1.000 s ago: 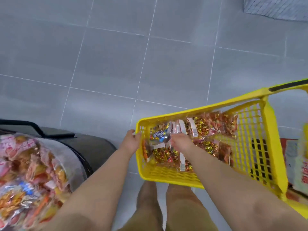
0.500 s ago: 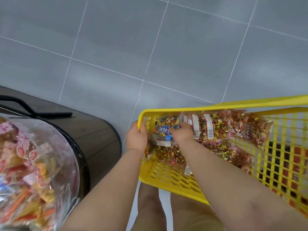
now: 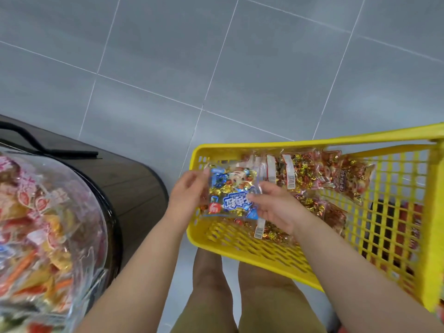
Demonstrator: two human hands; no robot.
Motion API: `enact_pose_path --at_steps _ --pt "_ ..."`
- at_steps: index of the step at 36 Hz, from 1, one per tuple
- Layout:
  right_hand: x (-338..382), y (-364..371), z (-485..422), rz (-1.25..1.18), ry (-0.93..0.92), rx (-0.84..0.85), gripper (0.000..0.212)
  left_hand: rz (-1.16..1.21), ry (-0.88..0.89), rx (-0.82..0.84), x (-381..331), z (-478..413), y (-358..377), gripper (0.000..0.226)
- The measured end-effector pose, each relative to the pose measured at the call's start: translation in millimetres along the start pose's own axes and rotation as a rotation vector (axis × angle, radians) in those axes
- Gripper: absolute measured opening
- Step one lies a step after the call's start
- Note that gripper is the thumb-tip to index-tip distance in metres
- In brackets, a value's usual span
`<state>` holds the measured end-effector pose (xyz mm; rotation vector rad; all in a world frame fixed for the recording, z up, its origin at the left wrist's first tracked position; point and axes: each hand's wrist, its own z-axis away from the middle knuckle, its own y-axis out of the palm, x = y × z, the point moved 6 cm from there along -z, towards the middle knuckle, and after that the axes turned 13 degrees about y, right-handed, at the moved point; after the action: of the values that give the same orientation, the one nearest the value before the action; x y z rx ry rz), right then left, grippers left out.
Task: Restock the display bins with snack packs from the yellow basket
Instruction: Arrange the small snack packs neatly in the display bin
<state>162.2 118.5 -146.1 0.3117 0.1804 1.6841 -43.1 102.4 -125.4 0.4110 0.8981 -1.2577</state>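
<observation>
left hand [image 3: 189, 192] pinches blue snack pack [image 3: 231, 197] by its left edge | right hand [image 3: 276, 207] holds its right edge | pack at frame centre, over left end of yellow basket [image 3: 240, 148] | display bin [image 3: 91, 212] lower left

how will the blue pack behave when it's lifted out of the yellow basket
Probably floppy: the blue pack is a thin clear bag of loose wrapped sweets, so it may sag between the left hand and right hand holding its edges. Its glossy film looks slippery, so a light pinch could slip. Being flat, it seems unlikely to roll.
</observation>
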Motion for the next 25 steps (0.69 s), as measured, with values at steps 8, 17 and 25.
enact_pose_path --at_steps 8,17,25 --pt "-3 28 -23 -0.080 -0.043 -0.005 0.018 0.251 -0.098 -0.068 21 20 -25 0.008" --pt "-31 31 -74 0.549 -0.131 -0.527 0.040 0.259 0.047 -0.242 19 22 -70 0.014" --pt "-19 19 -53 0.515 -0.183 -0.534 0.033 0.141 0.111 -0.336 14 18 -83 0.003"
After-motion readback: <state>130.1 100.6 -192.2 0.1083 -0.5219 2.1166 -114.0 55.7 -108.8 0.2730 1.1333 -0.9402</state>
